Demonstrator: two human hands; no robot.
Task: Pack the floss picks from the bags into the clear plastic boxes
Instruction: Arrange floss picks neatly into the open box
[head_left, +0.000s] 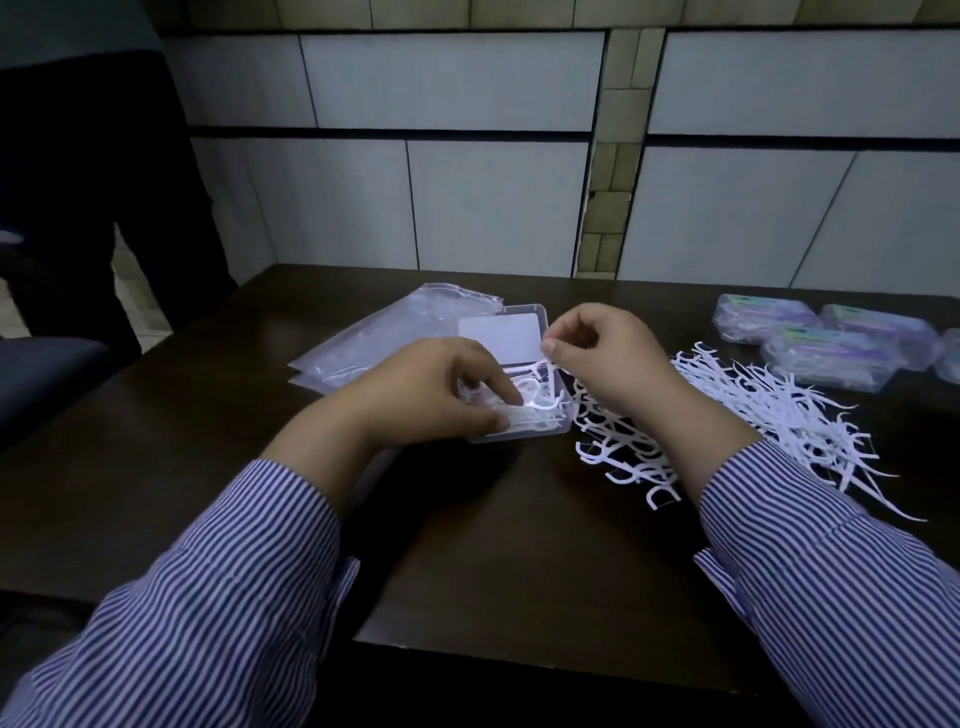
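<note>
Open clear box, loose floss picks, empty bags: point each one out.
open clear box (524, 435): head view, on its near front wall.
loose floss picks (779, 410): head view, middle of the pile right of the box.
empty bags (384, 332): head view, on the top bag's flat face.

Dim rm: dark wood table (493, 545) w/ pale tiled wall (452, 78) behind, blue chair (47, 374) at left.
</note>
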